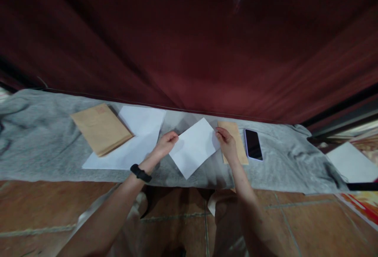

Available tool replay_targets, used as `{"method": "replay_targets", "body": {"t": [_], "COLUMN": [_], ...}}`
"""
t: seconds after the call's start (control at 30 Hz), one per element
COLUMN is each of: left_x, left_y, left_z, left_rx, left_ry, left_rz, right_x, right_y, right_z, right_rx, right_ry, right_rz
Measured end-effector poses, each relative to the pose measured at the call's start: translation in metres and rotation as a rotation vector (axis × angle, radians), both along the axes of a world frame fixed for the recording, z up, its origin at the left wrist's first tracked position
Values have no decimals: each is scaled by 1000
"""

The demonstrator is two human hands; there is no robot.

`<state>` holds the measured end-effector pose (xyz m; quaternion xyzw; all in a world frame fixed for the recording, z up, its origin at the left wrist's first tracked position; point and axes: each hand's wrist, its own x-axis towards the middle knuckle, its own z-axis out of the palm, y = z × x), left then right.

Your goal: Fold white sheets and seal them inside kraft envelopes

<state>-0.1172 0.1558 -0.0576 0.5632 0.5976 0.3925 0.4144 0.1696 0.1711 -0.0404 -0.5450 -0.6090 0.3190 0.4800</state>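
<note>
A folded white sheet of paper (193,146) is held tilted like a diamond over the grey cloth (44,139). My left hand (165,143) pinches its left corner, fingers closed; a black band sits on that wrist. My right hand (226,142) pinches the sheet's right corner. Under my right hand lies a small brown envelope (239,143). A stack of brown envelopes (101,128) rests on white sheets (138,131) to the left.
A dark phone (253,144) lies face up just right of the small envelope. A dark red curtain (189,44) hangs behind the cloth. Tiled floor (44,209) runs along the near side. Another white sheet (351,162) lies at far right.
</note>
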Motion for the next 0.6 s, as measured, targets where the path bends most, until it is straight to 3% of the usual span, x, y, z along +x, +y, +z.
{"method": "replay_targets", "body": {"t": [0.1, 0.2, 0.4, 0.5, 0.6], "left_x": [1, 2, 2, 2, 2], "left_y": [-1, -5, -19, -24, -26], "left_z": [-7, -12, -12, -10, -8], "left_rx": [-12, -33, -59, -64, -174], "left_ry": [58, 88, 151, 193, 133], "left_rz": [152, 182, 150, 91, 29], "right_x": [-6, -20, -56, -63, -64], "right_y": [-4, -14, -41, -48, -50], "right_z": [-2, -7, -32, -43, -48], "right_rx": [160, 171, 110, 77, 66], "right_ry": [-218, -375, -575, -692, -797], "right_rz": [-78, 24, 341, 361, 348]}}
